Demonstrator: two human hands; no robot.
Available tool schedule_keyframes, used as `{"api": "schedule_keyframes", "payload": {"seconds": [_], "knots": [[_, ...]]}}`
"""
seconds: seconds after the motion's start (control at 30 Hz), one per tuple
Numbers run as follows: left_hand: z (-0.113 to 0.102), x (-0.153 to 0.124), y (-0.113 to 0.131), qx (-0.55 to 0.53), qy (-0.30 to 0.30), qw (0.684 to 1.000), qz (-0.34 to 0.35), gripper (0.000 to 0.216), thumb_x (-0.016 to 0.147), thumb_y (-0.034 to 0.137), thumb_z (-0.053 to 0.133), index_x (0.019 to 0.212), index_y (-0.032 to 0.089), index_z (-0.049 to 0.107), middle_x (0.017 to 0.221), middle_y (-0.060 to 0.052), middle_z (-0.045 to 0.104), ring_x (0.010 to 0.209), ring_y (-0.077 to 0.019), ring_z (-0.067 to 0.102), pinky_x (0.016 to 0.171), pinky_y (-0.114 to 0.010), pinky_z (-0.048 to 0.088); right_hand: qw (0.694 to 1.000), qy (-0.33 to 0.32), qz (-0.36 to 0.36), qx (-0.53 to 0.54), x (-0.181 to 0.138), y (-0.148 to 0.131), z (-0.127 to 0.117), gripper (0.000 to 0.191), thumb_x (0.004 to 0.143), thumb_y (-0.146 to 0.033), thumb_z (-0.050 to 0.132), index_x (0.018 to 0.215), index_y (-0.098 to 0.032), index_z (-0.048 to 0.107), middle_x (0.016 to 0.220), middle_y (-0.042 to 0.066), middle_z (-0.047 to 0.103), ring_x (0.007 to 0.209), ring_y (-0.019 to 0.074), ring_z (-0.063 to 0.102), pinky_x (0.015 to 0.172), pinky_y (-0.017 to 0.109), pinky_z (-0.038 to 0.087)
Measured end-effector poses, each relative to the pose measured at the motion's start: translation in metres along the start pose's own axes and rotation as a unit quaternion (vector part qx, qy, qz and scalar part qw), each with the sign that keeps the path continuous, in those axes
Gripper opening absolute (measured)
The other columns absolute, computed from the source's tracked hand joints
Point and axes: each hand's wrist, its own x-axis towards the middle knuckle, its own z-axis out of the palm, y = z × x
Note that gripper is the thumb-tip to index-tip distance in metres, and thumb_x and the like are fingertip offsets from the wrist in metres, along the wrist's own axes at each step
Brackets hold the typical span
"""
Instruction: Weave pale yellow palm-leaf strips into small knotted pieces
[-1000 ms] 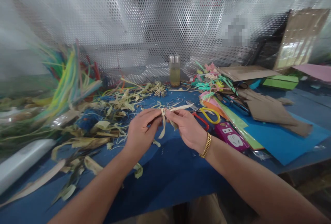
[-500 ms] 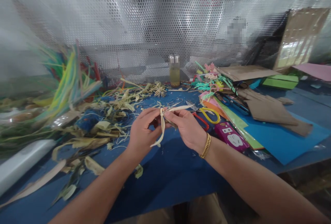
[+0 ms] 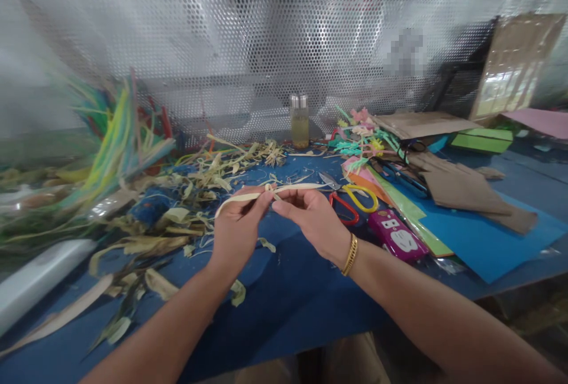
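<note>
A pale, flat plant-fibre strip (image 3: 241,197) is looped into a small knot between my two hands over the blue table. My left hand (image 3: 239,218) pinches it at the knot, and one end trails left over the fingers. Right beside it, my right hand (image 3: 308,212) is closed on the strip's other side, with thumb and forefinger near the knot. The other end stretches right across the right fingers toward the scissors (image 3: 350,197), which have one yellow and one red handle. A gold bracelet (image 3: 350,254) circles the right wrist. Fingers partly hide the knot.
Dried husk scraps (image 3: 208,174) cover the table's left side, near a white bar-shaped object (image 3: 44,277). A purple case (image 3: 397,236), coloured paper (image 3: 483,242) and cardboard (image 3: 465,192) lie right. A bottle (image 3: 300,120) stands by the perforated metal panel (image 3: 284,35).
The strip's end that hung down between my hands now lies to the left across my left hand. Both hands have shifted slightly, the left one leftward, still pinching the strip.
</note>
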Motion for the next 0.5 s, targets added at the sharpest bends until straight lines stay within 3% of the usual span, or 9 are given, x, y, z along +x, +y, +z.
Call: {"api": "schedule_keyframes", "payload": {"seconds": [0.1,0.2,0.37,0.5], "knots": [[-0.001,0.0,0.002,0.013,0.027,0.999,-0.018,0.024,0.082,0.038,0.061,0.07,0.018,0.068,0.064,0.001,0.057,0.063,-0.0134,0.052,0.061,-0.026,0.042,0.991,0.056,-0.054,-0.108,-0.002,0.002,-0.001,0.012,0.072,-0.029,0.069,0.074,-0.017,0.066,0.073,0.0,0.068,0.069,0.0119,0.062,0.069,0.024,0.05],[0.0,0.0,0.003,0.027,0.063,0.997,-0.044,0.021,0.078,0.037,0.066,0.071,0.018,0.07,0.064,0.001,0.06,0.065,-0.0144,0.055,0.064,-0.026,0.043,0.981,0.071,-0.085,-0.162,-0.005,0.003,0.0,0.014,0.077,-0.03,0.065,0.073,-0.017,0.067,0.066,0.0,0.066,0.059,0.0108,0.06,0.06,0.023,0.049],[0.004,-0.002,0.009,-0.037,0.142,0.986,-0.078,0.025,0.069,0.035,0.074,0.086,0.017,0.072,0.066,0.001,0.066,0.062,-0.0143,0.058,0.061,-0.027,0.045,0.985,0.104,-0.044,-0.131,-0.007,0.004,0.004,0.019,0.075,-0.036,0.067,0.079,-0.018,0.07,0.065,-0.001,0.066,0.05,0.0102,0.058,0.052,0.024,0.048],[0.005,-0.002,0.012,-0.073,0.139,0.985,-0.077,0.022,0.067,0.033,0.076,0.081,0.017,0.071,0.064,0.001,0.066,0.062,-0.0141,0.059,0.061,-0.027,0.047,0.988,0.111,-0.035,-0.1,-0.005,0.008,0.004,0.016,0.074,-0.036,0.069,0.077,-0.02,0.071,0.069,0.0,0.068,0.056,0.0124,0.059,0.056,0.026,0.05]]}}
